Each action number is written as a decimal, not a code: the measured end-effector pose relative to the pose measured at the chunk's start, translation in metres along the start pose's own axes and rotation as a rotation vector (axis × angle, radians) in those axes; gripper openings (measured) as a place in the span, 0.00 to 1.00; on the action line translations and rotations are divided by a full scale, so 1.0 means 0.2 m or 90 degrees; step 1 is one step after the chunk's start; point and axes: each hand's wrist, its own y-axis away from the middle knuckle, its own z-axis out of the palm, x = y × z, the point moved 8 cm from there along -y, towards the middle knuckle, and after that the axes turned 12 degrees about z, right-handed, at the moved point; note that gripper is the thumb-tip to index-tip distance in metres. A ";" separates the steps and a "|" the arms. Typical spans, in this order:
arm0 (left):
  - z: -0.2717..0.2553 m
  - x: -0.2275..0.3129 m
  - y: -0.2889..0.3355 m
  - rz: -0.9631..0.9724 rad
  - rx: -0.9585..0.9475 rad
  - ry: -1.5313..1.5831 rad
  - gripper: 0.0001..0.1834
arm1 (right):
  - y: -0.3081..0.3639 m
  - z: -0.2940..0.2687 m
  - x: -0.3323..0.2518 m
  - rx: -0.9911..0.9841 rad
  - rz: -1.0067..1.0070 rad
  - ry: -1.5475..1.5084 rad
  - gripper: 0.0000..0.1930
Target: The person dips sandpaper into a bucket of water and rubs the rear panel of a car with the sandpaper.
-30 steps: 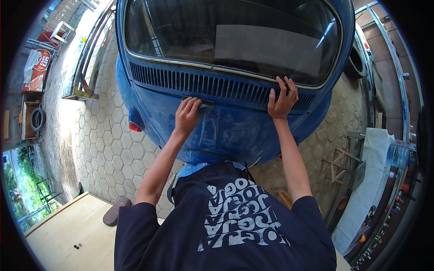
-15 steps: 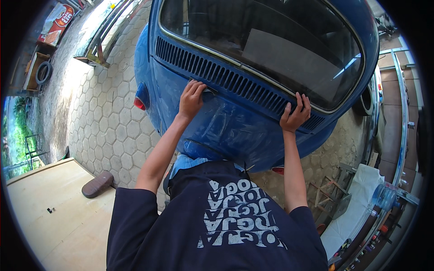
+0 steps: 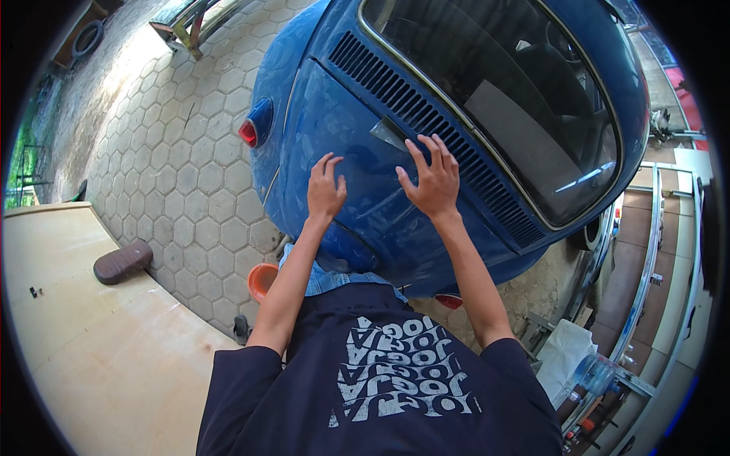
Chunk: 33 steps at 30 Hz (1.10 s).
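Observation:
The rear of a blue car [image 3: 357,175] with rounded panels fills the middle of the view, its paint scuffed with pale marks. Over the rear lid, my left hand [image 3: 325,190] has loosely bent fingers, with nothing in it. To its right, my right hand [image 3: 435,178] is spread just below the row of vent slots [image 3: 403,95], also holding nothing. Whether either hand touches the paint is hard to tell. A flat greyish piece [image 3: 388,134] sits on the lid under the slots, close by my right fingertips; its kind is unclear.
Beyond the slots is the rear window [image 3: 494,91]. A red tail light [image 3: 249,132] sticks out at left. A pale wooden board [image 3: 99,334] with a brown padded seat [image 3: 123,262] lies left, near an orange bucket [image 3: 262,280]. Metal rails [image 3: 655,228] and a water bottle [image 3: 597,374] stand right.
My right hand has left the slots' right end and moved leftward toward the middle. My left hand has come off the lid's upper edge, nearer to me. The view has shifted and turned.

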 end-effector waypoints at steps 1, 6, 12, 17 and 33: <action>-0.03 -0.05 0.02 -0.008 0.006 0.005 0.23 | -0.02 0.04 0.05 -0.029 -0.002 0.052 0.24; -0.05 -0.28 0.05 -0.171 0.000 0.005 0.17 | -0.03 0.13 0.13 -0.109 -0.072 0.143 0.28; 0.16 -0.27 -0.30 -0.158 0.128 0.074 0.25 | -0.12 0.22 0.08 -0.174 -0.064 0.182 0.30; 0.33 -0.25 -0.34 -0.265 0.214 0.091 0.27 | -0.13 0.26 0.05 -0.208 -0.030 0.188 0.29; 0.27 -0.21 -0.34 -0.266 0.220 0.082 0.27 | -0.19 0.29 -0.24 -0.185 0.143 -0.033 0.26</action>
